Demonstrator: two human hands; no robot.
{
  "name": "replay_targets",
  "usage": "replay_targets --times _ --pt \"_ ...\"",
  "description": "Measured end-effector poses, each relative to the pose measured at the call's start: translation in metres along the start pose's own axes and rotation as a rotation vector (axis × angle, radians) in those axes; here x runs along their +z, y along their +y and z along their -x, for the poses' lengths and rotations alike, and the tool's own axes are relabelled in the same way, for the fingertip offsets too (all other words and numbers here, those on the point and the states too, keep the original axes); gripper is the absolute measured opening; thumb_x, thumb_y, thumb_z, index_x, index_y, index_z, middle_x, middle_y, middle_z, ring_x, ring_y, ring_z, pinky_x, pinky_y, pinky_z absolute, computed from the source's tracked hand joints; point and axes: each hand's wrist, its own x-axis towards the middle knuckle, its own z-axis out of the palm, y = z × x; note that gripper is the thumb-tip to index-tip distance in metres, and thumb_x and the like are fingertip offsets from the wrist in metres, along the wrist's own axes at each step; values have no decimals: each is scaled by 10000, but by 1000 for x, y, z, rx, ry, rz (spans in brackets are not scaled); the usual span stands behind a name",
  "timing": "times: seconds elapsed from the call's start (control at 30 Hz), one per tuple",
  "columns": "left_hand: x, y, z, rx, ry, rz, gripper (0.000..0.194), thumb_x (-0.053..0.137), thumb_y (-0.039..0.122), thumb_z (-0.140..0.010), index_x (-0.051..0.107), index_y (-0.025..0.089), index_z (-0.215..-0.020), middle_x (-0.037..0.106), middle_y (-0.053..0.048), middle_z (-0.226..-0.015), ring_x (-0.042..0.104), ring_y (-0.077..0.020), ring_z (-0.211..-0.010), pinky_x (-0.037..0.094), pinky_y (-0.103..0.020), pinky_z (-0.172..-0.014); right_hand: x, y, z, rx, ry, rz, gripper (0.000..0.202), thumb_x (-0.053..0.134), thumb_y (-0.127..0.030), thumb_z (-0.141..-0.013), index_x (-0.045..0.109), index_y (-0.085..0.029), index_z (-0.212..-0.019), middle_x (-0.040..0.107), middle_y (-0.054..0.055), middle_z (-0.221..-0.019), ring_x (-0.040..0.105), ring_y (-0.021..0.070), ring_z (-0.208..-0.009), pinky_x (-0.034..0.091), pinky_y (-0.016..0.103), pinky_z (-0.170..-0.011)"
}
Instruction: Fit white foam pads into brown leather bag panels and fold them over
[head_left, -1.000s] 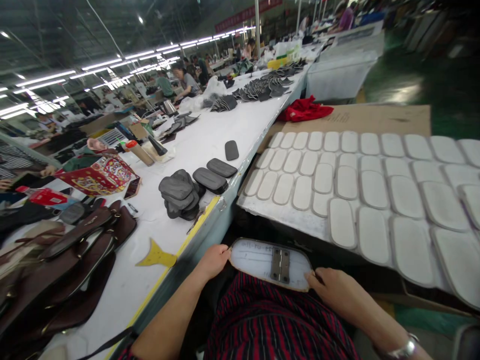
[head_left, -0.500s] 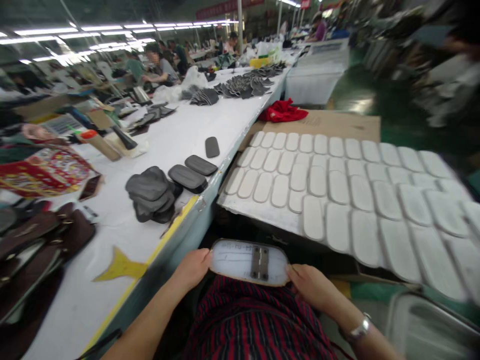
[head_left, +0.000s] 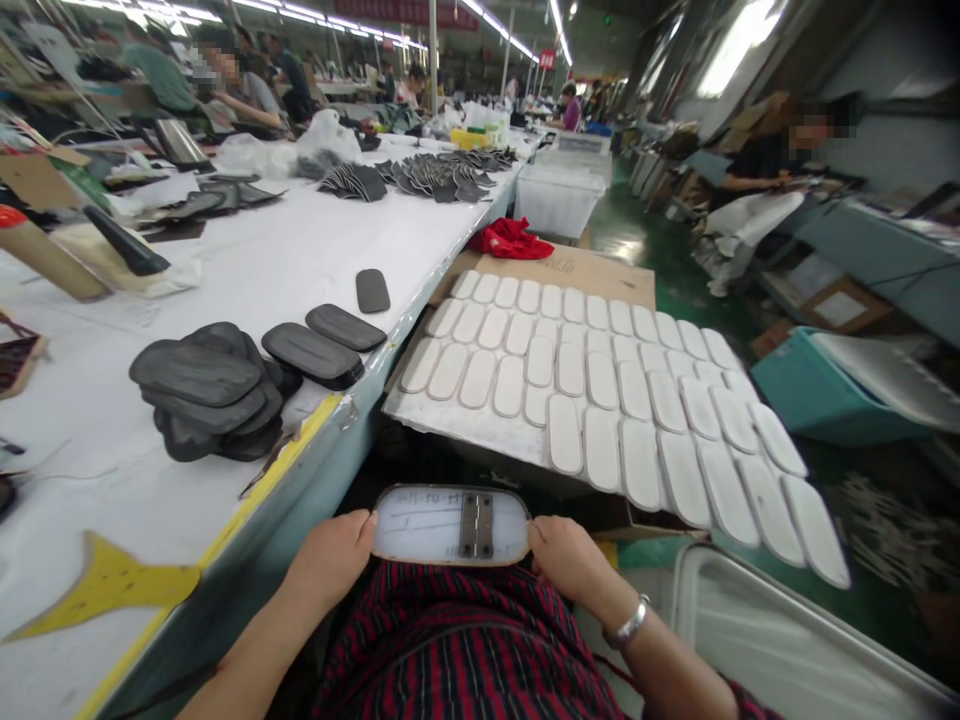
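Observation:
An oval plate (head_left: 420, 525), white and translucent with a metal hinge (head_left: 476, 525) on its right half, is held level above my lap. My left hand (head_left: 339, 552) is closed on its left end, and my right hand (head_left: 568, 558) grips the right end. Rows of pale oval pieces (head_left: 600, 450) lie on a board at the right. Dark oval pieces (head_left: 199, 375) are piled on the white table (head_left: 300, 240) at the left, with a smaller stack (head_left: 313, 352) and a single dark piece (head_left: 373, 290) beyond.
A yellow tail-shaped piece (head_left: 101, 590) lies on the table near its yellow edge. Red cloth (head_left: 512, 240) rests on cardboard (head_left: 600, 280) behind the pale pieces. A teal bin (head_left: 810, 390) stands at the right. People sit farther back on both sides.
The camera view has turned to the right, so the table and board appear farther left. Both hands still hold the plate, which now looks more level.

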Motion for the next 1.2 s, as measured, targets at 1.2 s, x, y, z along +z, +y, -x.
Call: replay_targets --times 1.2 --pt "0 -14 -10 115 8 354 419 356 526 -825 606 191 -798 660 -41 -807 582 -192 -746 354 -257 -643 -1 29 -16 203 -72 -721 472 288 -536 -862 539 -151 -758 652 73 -745 615 134 -539 426 196 -418"
